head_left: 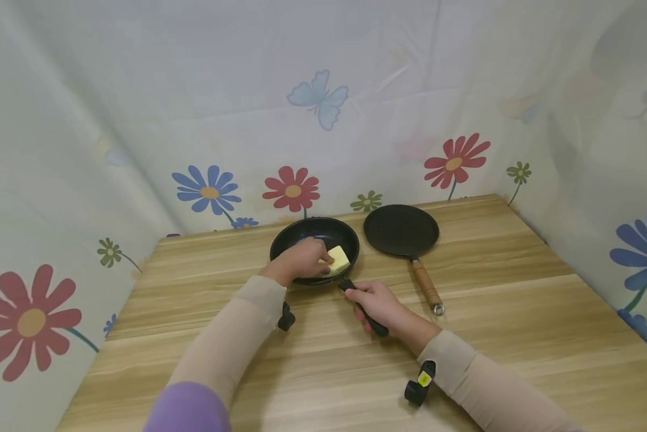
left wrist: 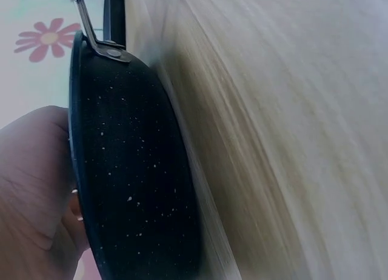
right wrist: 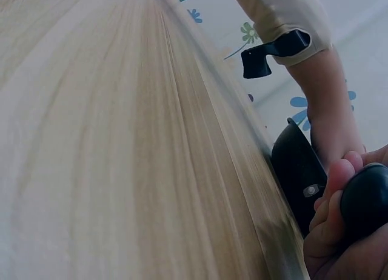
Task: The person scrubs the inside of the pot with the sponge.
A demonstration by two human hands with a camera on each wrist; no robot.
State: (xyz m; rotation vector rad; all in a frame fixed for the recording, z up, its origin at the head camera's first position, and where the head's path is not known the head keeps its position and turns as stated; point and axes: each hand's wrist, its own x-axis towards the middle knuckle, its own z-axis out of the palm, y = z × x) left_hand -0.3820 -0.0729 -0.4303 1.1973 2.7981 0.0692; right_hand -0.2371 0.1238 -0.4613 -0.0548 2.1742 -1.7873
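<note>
In the head view a deep black frying pan [head_left: 296, 234] stands near the table's back edge. My left hand [head_left: 302, 259] reaches over its near rim and pinches a pale yellow sponge [head_left: 340, 258] against the inside of the pan. My right hand [head_left: 380, 303] grips the pan's black handle [head_left: 377, 327] from the right. The left wrist view has the pan's speckled outer wall [left wrist: 136, 159], with part of the left hand [left wrist: 30, 189] behind the rim. In the right wrist view, curled fingers [right wrist: 330, 213] wrap the handle's rounded end [right wrist: 367, 201].
A flat black pan [head_left: 401, 230] with a wooden handle [head_left: 425, 282] lies just right of the frying pan. Both are on a wood-grain table [head_left: 312, 372]. A flower-printed curtain [head_left: 367, 138] hangs along the table's back and sides.
</note>
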